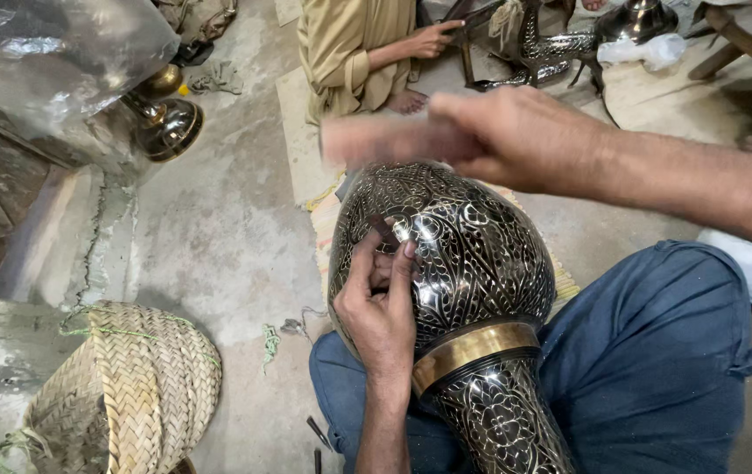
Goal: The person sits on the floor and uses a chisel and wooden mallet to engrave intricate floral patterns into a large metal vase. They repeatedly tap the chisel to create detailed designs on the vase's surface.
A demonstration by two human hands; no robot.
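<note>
engraved metal vase [459,254] lying across the lap, long axis running from neck nearest the body to bulb farther out. left hand [382,303] on the bulb's left flank, fingers pinching a small dark tool – nearer. right hand [490,136] above the bulb's far end, blurred – grip impossible to tell.

We see one large metal vase [464,263] lying tilted across the lap, its round belly pointing away from us and its narrower part running down toward the bottom edge of the view. Surface: dark ground, covered all over with fine silver-coloured floral and leaf engraving, glossy. A plain brass-coloured band [472,349] rings the neck where the belly narrows. Below the band the engraved pattern continues on the flaring section. The belly's top edge lies just under a blurred hand. The lower end is cut off by the frame.
</note>
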